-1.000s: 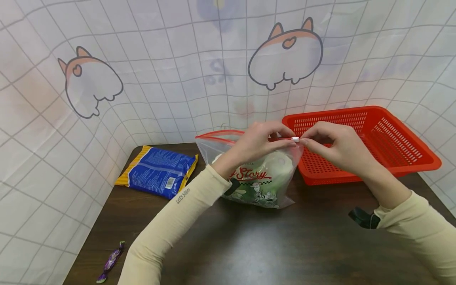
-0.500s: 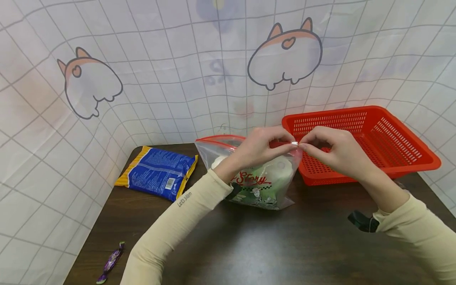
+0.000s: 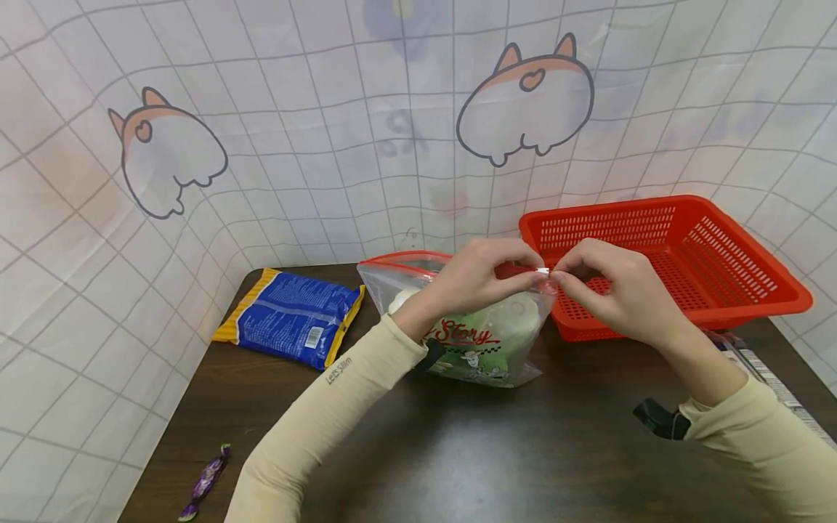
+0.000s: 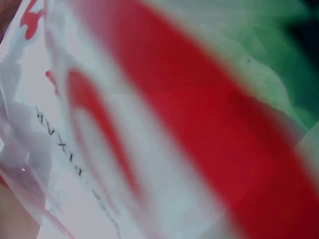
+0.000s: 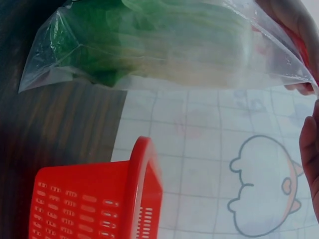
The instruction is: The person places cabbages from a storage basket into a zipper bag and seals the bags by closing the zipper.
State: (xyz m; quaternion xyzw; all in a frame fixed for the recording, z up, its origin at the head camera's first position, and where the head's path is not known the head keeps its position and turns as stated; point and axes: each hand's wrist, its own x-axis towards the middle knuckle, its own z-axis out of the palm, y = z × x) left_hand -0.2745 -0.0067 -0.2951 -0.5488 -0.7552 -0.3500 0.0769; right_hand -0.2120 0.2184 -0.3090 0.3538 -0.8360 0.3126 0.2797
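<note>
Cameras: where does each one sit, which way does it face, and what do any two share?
Head: worn high, looks forward and down at the table; both sleeves, left hand and right hand pinch the white slider on the zip bag.
Left wrist: pressed close against the bag's red print, all blurred; no hand clearly shows.
Right wrist: looks sideways past the bag at the red basket and curtain; fingertips at the right edge.
Shared: head and right wrist both show bag and basket.
</note>
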